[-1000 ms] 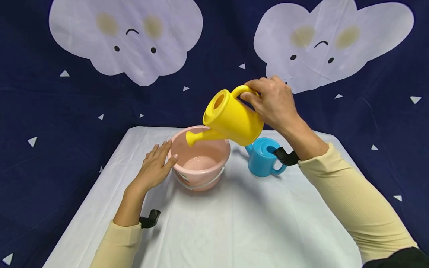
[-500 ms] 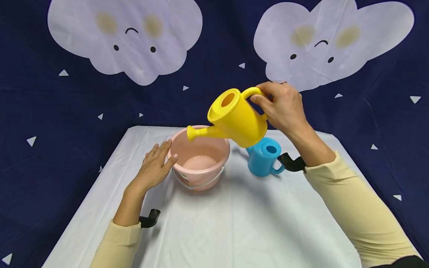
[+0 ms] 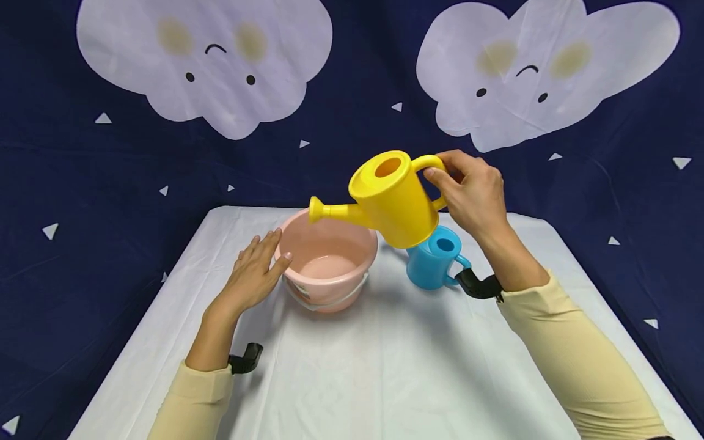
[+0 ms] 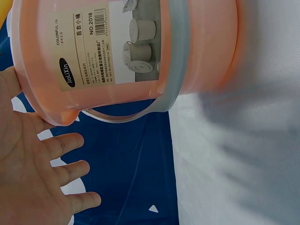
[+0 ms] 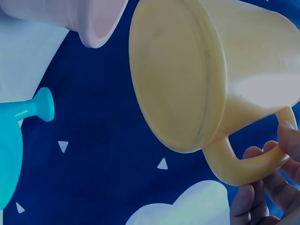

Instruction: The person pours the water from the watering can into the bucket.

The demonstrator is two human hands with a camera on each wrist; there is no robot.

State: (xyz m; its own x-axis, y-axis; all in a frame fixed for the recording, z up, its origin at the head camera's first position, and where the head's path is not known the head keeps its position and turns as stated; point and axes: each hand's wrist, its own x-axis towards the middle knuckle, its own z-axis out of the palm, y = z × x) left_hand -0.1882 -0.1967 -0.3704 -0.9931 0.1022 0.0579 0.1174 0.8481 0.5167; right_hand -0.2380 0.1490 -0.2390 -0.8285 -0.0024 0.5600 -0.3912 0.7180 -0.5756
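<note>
My right hand [image 3: 473,189] grips the handle of a yellow watering can [image 3: 393,198] and holds it in the air, nearly level, with its spout [image 3: 330,211] above the far rim of a pink bucket [image 3: 329,263]. In the right wrist view the can's underside [image 5: 173,75] faces the camera, and my fingers [image 5: 262,192] curl round its handle. My left hand [image 3: 255,272] lies flat and open against the bucket's left side; the left wrist view shows straight fingers [image 4: 61,168] beside the labelled bucket wall [image 4: 122,51]. A little water sits in the bucket.
A blue watering can [image 3: 434,258] stands on the white tablecloth [image 3: 385,366], right of the bucket and just under the yellow can. A dark blue backdrop with white clouds hangs behind the table. Black wrist camera mounts sit on both forearms.
My right hand has tipped the yellow can back from a downward pour to nearly level and drawn it slightly right and lower. The left hand and the bucket have stayed still.
</note>
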